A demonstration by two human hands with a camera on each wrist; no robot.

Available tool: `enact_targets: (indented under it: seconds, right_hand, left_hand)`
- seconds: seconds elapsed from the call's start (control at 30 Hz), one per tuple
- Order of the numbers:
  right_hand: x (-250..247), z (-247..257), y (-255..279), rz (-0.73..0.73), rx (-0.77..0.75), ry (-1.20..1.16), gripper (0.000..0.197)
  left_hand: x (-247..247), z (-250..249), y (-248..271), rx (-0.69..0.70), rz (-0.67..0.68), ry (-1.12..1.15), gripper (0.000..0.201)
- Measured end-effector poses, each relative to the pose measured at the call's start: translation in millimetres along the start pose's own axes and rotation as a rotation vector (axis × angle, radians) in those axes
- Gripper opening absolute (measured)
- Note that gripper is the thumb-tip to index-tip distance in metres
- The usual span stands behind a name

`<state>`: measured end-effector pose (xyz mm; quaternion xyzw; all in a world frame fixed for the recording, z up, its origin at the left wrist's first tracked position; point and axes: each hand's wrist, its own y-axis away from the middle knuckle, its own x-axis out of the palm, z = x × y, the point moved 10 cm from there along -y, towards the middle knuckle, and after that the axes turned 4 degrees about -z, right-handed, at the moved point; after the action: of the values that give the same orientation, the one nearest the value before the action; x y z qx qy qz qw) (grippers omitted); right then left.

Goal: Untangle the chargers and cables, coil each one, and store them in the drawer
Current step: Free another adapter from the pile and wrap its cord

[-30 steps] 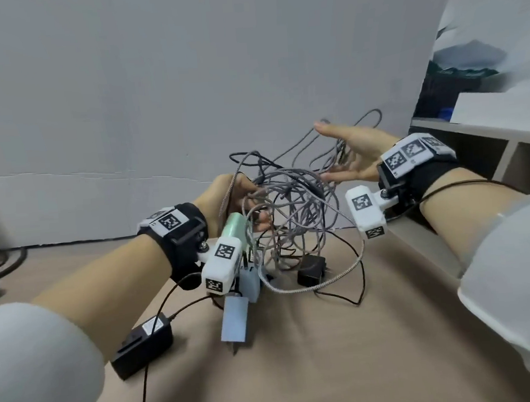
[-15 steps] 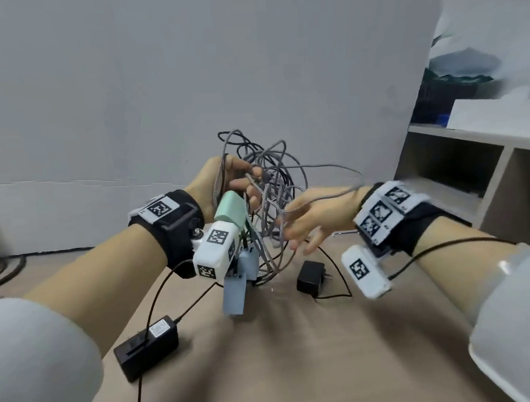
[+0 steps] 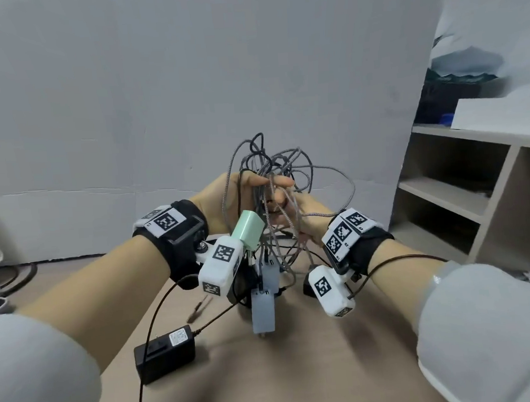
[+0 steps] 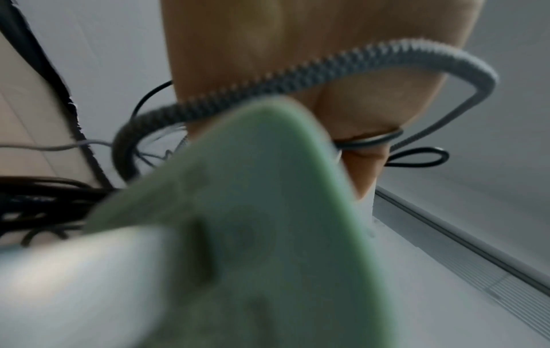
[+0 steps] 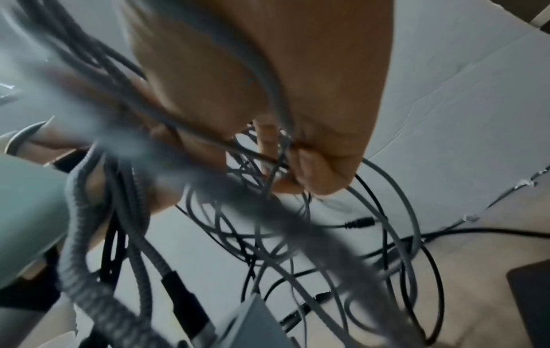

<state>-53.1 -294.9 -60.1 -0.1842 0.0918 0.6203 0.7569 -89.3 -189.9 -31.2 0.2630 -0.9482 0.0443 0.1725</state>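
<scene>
A tangle of grey braided and thin black cables is lifted above the tan table. My left hand grips a bunch of its strands, and a mint-green charger hangs beside that wrist, filling the left wrist view as the mint-green charger. My right hand is pushed into the tangle from the right, fingers curled round grey strands. Two grey-blue chargers dangle below. A black power brick lies on the table at the left, a small black plug partly hidden by my right wrist.
An open shelf unit stands at the right, with a white box on top. A grey wall panel closes the back. Dark cords lie at the far left edge.
My right hand came down from an open reach at the upper right and closed into the tangle next to my left hand. The bundle was lifted higher and drawn tighter.
</scene>
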Motion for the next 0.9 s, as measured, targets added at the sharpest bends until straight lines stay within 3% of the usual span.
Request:
enact_targets:
  seconds: [0.07, 0.17, 0.3, 0.43, 0.5, 0.6, 0.8, 0.9]
  right_hand:
    - [-4.1, -4.7, -2.2, -0.021, 0.04, 0.188, 0.03]
    - [-14.1, 3.7, 6.4, -0.058, 0.027, 0.406, 0.021]
    - [-34.9, 5.2, 13.1, -0.139, 0.039, 0.243, 0.018]
    - [-66.2, -4.2, 18.3, -0.316, 0.155, -0.027, 0.02]
    - [-70.7, 3.5, 22.7, -0.319, 0.131, -0.082, 0.029]
    - [-73.3, 16.6, 23.8, -0.297, 0.1, -0.125, 0.019]
    - [-71.0, 34.8, 28.6, -0.244, 0.118, -0.287, 0.024]
    - [-83.7, 41.5, 34.2, -0.281, 0.108, -0.338, 0.012]
  left_hand:
    - [-4.6, 2.5, -1.5, -0.01, -0.004, 0.002, 0.041]
    - [-12.8, 4.6, -2.0, -0.021, 0.007, -0.012, 0.042]
    - [-52.1, -2.9, 1.3, 0.033, -0.181, -0.203, 0.032]
    - [-93.9, -9.7, 11.3, 0.09, -0.352, -0.343, 0.024]
    - [-104.7, -10.9, 15.4, 0.108, -0.429, -0.361, 0.022]
    - [-115.8, -11.2, 17.2, 0.107, -0.545, -0.39, 0.018]
    - [-121.4, -22.9, 16.7, 0.05, -0.629, -0.585, 0.019]
    - [-124.8, -36.9, 25.9, -0.004, -0.651, -0.691, 0.023]
